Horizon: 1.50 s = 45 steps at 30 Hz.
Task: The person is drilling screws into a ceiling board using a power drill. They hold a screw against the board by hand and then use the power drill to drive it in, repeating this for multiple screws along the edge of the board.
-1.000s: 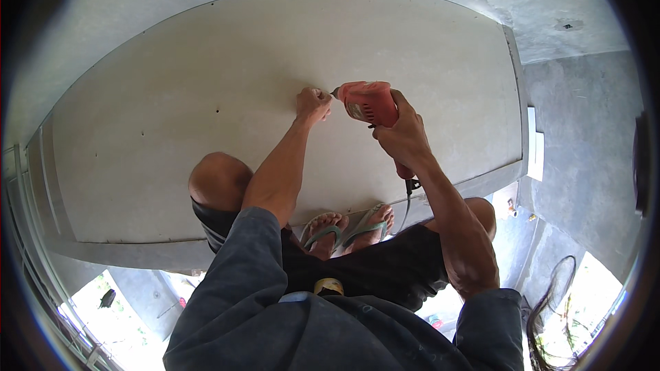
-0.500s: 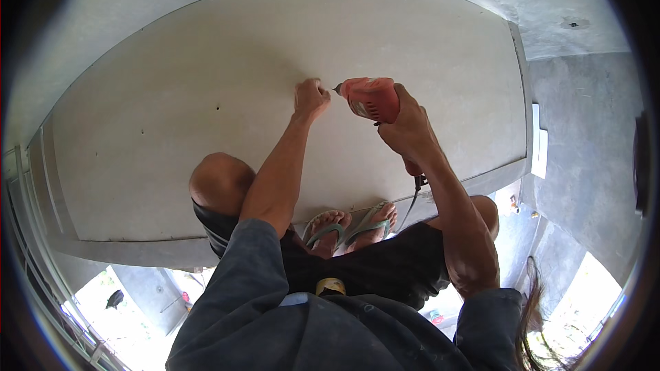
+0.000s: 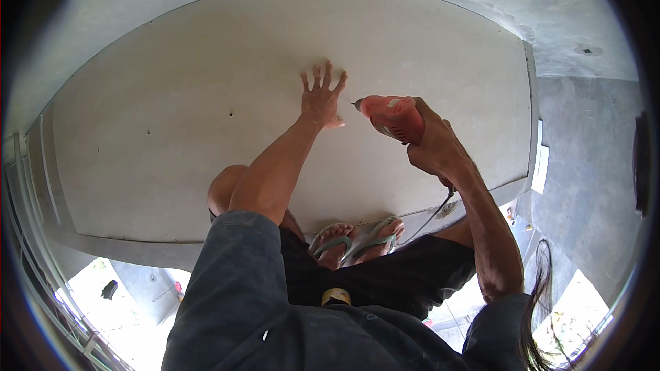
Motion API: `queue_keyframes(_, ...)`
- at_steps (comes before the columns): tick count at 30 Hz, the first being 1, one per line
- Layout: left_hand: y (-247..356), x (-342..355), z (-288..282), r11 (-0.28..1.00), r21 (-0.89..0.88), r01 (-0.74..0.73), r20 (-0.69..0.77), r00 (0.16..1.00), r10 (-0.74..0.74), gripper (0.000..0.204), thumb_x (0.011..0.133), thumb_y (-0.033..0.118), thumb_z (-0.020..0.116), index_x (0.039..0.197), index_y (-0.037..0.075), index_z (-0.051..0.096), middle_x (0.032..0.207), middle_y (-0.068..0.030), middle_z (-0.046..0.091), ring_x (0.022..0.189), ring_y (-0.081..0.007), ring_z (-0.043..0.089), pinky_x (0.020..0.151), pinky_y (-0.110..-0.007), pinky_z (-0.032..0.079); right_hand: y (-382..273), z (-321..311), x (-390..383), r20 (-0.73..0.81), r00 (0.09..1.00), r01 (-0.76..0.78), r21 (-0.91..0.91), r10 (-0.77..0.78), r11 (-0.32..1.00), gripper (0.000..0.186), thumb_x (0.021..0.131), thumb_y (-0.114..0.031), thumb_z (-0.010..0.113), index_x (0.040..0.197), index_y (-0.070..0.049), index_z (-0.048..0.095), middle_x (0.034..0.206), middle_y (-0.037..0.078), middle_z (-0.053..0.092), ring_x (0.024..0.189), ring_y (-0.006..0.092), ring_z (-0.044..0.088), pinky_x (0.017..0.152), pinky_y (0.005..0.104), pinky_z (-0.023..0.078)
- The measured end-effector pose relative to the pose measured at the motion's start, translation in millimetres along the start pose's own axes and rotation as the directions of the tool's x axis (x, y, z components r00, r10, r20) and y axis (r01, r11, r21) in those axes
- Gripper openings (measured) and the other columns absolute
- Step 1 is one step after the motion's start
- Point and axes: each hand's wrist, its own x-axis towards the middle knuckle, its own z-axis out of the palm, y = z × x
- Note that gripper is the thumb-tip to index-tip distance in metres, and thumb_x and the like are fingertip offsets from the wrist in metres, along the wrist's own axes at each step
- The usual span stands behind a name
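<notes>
My left hand (image 3: 320,99) lies on the pale flat board (image 3: 158,178), palm down with fingers spread. My right hand (image 3: 440,144) grips a red corded drill (image 3: 392,115) just right of it, its pointed tip aimed left, close to the left hand. Whether that tip touches the board I cannot tell. The dark cord (image 3: 433,214) runs down from the handle past my feet (image 3: 335,247) in green flip-flops. Small dark holes (image 3: 231,113) dot the board left of my hand.
A concrete surface (image 3: 110,27) borders the board's far edge, and a grey wall (image 3: 584,144) stands at the right with white strips (image 3: 540,168) beside it. Metal bars (image 3: 20,185) line the left. Bright openings (image 3: 103,282) show below the board's near edge.
My left hand has gone from closed fingers to spread flat on the board. My right hand and the drill have shifted right and down in the view, as the board also shifted slightly.
</notes>
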Motion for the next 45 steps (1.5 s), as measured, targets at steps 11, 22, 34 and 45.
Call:
queue_keyframes(11,5,-1,-4,1.0,0.023,0.005,0.031,0.999,-0.006,0.132,0.067,0.061,0.086,0.167,0.018,0.011,0.17,-0.0267,-0.001,0.155,-0.0516,0.009,0.119,-0.076,0.009,-13,-8,19,0.04,0.999,0.0,-0.115,0.004,0.993,0.074,0.071,0.007,0.06,0.141,-0.015,0.048,0.121,0.025,0.07,0.117,0.0482,0.064,0.101,0.0544,0.055)
queue_keyframes(22,1,-1,-3,0.998,-0.055,-0.011,0.007,1.0,0.011,0.132,0.064,0.057,0.089,0.166,0.019,0.015,0.17,-0.0279,0.0,0.155,-0.0526,0.009,0.118,-0.077,0.008,-46,-16,38,0.119,0.992,0.073,-0.306,-0.038,0.949,0.075,0.069,0.009,0.062,0.139,-0.015,0.051,0.12,0.022,0.071,0.115,0.0425,0.068,0.096,0.0513,0.058)
queue_keyframes(34,1,-4,-2,0.999,-0.053,-0.012,-0.021,1.0,0.011,0.129,0.064,0.057,0.089,0.166,0.019,0.018,0.17,-0.0282,0.004,0.154,-0.0521,0.012,0.119,-0.076,0.007,-44,-18,46,0.149,0.986,0.129,-0.362,-0.079,0.923,0.074,0.07,0.013,0.06,0.138,-0.017,0.054,0.117,0.02,0.073,0.111,0.043,0.069,0.094,0.0513,0.058)
queue_keyframes(45,1,-1,2,0.999,-0.035,-0.002,-0.008,1.0,0.002,0.128,0.065,0.057,0.088,0.166,0.019,0.019,0.17,-0.0283,0.004,0.155,-0.0518,0.011,0.119,-0.076,0.006,-42,-23,53,0.158,0.981,0.156,-0.331,-0.108,0.931,0.074,0.069,0.014,0.06,0.136,-0.016,0.056,0.114,0.019,0.074,0.108,0.0409,0.071,0.089,0.0501,0.058)
